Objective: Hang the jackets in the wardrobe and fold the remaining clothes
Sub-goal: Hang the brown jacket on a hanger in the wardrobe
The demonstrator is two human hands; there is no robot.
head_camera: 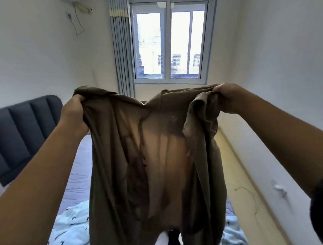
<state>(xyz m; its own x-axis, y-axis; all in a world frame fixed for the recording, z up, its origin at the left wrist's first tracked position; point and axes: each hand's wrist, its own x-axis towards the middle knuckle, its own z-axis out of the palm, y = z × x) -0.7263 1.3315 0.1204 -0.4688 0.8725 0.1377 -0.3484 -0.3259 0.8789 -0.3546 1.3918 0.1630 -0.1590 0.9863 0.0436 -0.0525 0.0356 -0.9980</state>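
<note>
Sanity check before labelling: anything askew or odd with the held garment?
The thin olive-brown garment hangs uneven: fabric bunched and folded over beside the right hand, flatter by the left hand. A dark blotch left of centre shows through; print or stain, cannot tell.

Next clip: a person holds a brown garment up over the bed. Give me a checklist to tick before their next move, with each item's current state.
1. Left hand grips the brown garment at a top corner: ok.
2. Right hand grips the other top corner: ok.
3. Garment hangs smooth and spread out: not ok, the side near the right hand is bunched and doubled over.
4. Free spot on the bed to lay it down: cannot tell, the garment hides the middle and a light blue cloth lies at the near end.
5. Jacket to hang, or something to fold: cannot tell from this side.
</note>
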